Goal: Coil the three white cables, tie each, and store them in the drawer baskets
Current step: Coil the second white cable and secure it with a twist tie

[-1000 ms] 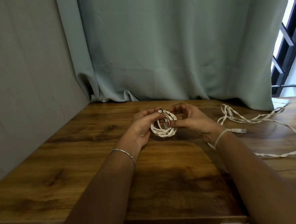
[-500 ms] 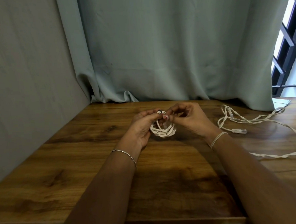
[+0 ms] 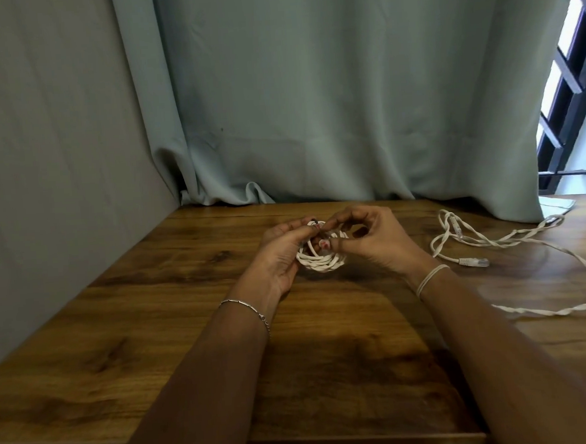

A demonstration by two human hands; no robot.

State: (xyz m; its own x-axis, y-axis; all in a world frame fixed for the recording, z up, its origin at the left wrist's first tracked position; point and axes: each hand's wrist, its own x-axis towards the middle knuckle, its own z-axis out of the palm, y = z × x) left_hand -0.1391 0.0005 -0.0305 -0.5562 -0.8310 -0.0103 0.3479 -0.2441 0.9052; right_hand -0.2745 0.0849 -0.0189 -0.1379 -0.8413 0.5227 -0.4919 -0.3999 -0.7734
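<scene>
The right hand [image 3: 375, 240] has moved from the side of the coil [image 3: 321, 259] up to its top, where thumb and forefinger now pinch a strand next to the left fingertips. The left hand [image 3: 280, 253] curls round the coil, holding it just above the table [image 3: 153, 316]. Tying seems under way. A second cable [image 3: 512, 239] lies loose, well to the right.

No lettering, label, brand mark or number can be read anywhere in the scene; none is made out on the coiled white cable [image 3: 321, 264], the loose cable [image 3: 472, 262], the wooden surface [image 3: 153, 316] or the curtain [image 3: 346, 98].
</scene>
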